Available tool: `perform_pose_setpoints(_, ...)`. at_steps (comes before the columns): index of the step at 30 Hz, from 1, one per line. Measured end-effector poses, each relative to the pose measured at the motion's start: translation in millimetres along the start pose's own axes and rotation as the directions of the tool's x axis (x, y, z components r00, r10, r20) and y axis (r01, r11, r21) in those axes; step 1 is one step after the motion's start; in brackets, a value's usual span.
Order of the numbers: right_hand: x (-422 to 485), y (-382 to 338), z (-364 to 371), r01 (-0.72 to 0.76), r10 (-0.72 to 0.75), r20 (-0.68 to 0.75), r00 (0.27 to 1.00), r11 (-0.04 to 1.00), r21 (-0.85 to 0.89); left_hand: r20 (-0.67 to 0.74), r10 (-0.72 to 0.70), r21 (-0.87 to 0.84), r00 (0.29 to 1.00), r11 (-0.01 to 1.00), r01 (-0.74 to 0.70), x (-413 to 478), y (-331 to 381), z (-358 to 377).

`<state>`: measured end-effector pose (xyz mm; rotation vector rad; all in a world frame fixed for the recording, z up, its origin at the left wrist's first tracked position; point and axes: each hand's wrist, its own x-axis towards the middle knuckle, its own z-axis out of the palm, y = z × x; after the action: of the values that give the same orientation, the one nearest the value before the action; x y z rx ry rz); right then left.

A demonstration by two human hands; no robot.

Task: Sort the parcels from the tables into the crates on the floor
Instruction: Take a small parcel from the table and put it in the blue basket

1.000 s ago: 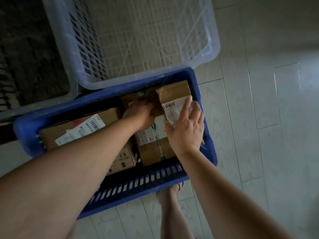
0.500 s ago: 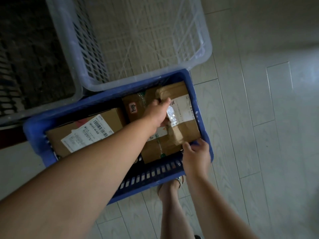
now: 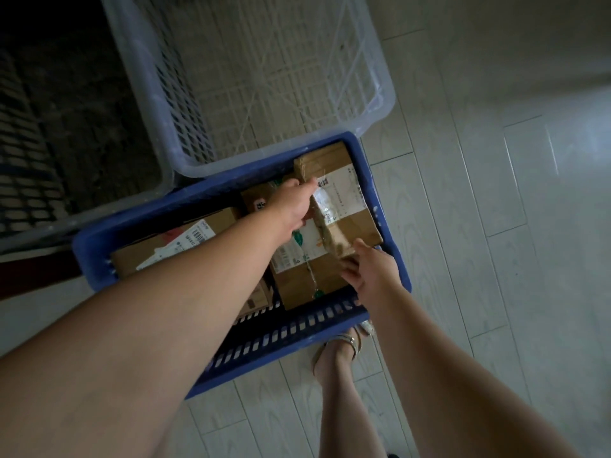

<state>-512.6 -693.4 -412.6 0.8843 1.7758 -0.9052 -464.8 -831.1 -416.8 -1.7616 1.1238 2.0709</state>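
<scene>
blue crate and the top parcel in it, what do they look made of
The blue crate looks like moulded plastic, slightly glossy, with slotted walls. The top parcel is brown cardboard by its look, matte, with a white paper label and shiny clear tape.

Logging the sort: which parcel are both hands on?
The topmost parcel, lying on the green-taped parcel by the blue crate's right wall; left hand and right hand hold it.

Blue slatted crate (image 3: 297,328), brown parcels (image 3: 347,200), white latticed crate (image 3: 380,104).
</scene>
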Motion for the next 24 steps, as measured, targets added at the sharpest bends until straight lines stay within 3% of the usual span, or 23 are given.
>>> perform_pose_setpoints(5, -41.5, -2.8, -1.3, 0.075, -0.082, -0.084, 0.993, 0.994, -0.085, -0.004, 0.025, 0.020, 1.000, 0.999, -0.025, -50.8, 9.2, -30.7)
perform_pose_setpoints(9, -124.4, -17.4, 13.1, 0.089, -0.086, -0.099, 0.991, 0.996, 0.021, 0.021, 0.113, 0.072, 0.993, 0.991, -0.114, -119.5, 35.6, -59.6)
perform_pose_setpoints(14, -248.6, -15.4, 21.8, 0.292, -0.296, 0.029, 0.955, 0.952, 0.093, 0.070, 0.265, 0.191, 0.962, 0.943, -0.273, -243.5, 74.4, -112.1)
perform_pose_setpoints(18, -351.8, -3.2, 29.0, 0.217, -0.245, 0.077, 0.966, 0.939, 0.269, 0.062, 0.371, 0.206, 0.927, 0.904, -0.376, -343.0, 95.3, -158.6)
perform_pose_setpoints(24, -471.5, 33.4, 33.0, 0.401, -0.484, 0.244, 0.840, 0.858, 0.320, 0.011, 0.505, 0.102, 0.863, 0.858, -0.503, -467.4, 100.1, -216.6)
